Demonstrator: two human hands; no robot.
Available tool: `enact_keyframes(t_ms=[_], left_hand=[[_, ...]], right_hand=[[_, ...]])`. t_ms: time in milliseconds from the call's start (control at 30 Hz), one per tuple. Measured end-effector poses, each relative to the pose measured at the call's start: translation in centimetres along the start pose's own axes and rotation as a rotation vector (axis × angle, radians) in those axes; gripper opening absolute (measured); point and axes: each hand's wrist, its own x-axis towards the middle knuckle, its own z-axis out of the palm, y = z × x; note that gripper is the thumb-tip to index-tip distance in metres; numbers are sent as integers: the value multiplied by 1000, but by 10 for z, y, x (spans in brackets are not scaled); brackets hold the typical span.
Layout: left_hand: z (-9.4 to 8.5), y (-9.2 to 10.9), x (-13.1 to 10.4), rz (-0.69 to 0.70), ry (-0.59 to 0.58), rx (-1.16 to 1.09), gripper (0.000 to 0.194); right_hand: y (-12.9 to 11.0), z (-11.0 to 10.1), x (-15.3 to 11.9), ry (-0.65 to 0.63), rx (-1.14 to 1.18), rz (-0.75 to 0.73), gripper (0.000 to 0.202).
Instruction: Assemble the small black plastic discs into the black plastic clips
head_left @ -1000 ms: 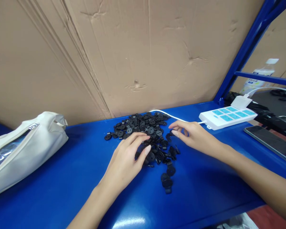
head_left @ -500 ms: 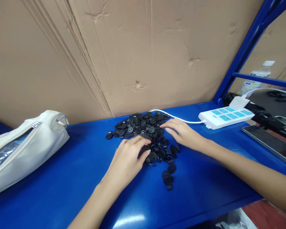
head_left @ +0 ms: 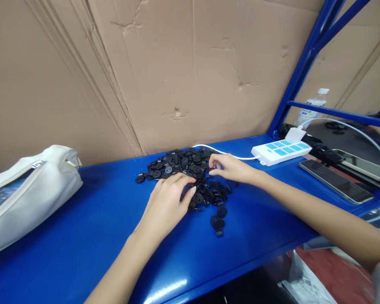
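Note:
Small black round plastic pieces with holes and short tabs lie in a loose pile (head_left: 198, 197) on the blue metal tabletop (head_left: 114, 219). My left hand (head_left: 171, 196) rests over the pile's front left side, fingers bent, with a gap between thumb and index finger. Dark pieces show in that gap. At the pile's right side, my right hand (head_left: 229, 166) has its thumb and index finger curled close together at the pieces. What lies between those fingertips is too small and dark to make out. A few loose pieces (head_left: 218, 223) sit nearer the front edge.
A white bag (head_left: 50, 185) lies at the left. To the right are a white power strip (head_left: 280, 151) with its cable, a phone (head_left: 335, 181) and a bottle (head_left: 313, 107) behind the blue frame (head_left: 299, 76). Cardboard (head_left: 164, 76) stands along the back.
The view has turned a little to the right. My right index finger has curled in toward the thumb at the pile. My left hand keeps nearly the same pose over the pieces.

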Motion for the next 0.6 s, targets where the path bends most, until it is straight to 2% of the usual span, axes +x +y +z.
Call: enact_keyframes(t_ms=[100,200,300,367,467,600], left_hand=[[1,1,0,-8,33,-46,20],[3,2,0,-71,77,-200,24],[4,4,1,-107,95,-466,32],[3,6,1,-107,105,-593,34],[1,9,0,-94,182,-512,32],[1,10,-2,-37,352,-215,29]], right_hand=[[-12,-7,-2,101,84,34,5],[-33,-11,-5,188,200,27,7],[-54,-9,-10,157,364,-16,13],[-64,-6,-11,102,589,-11,14],[-68,2,-10,57,915,116,18],[-60,9,-7,-18,1002,245,31]])
